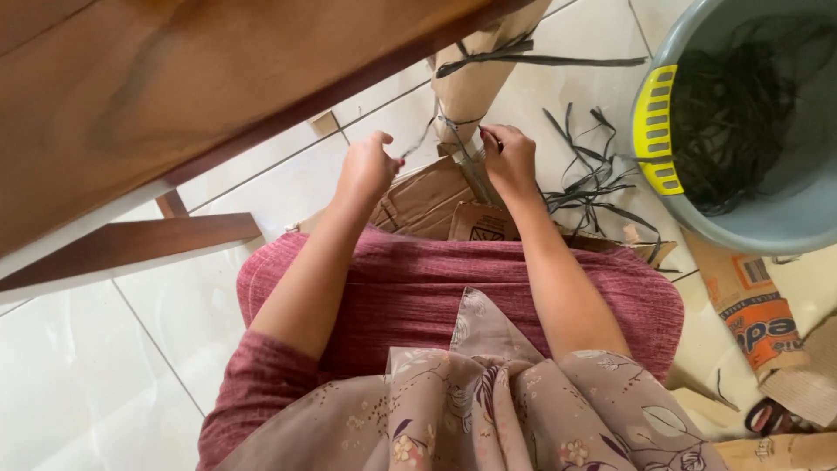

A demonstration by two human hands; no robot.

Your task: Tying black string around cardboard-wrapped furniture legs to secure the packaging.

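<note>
Both forearms reach forward, slightly converging; the left hand and right hand are each closed in a pinch, near each other.

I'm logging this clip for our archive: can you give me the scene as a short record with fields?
Left hand: closed, pinching thin dark strands
Right hand: closed on the same strands
Strands: tied around a brown paper-wrapped table leg
Under hands: flattened brown cardboard on white tiled floor
Right side: grey plastic bucket, yellow handle, holding dark strips
Loose dark strips: on floor beside bucket
</note>
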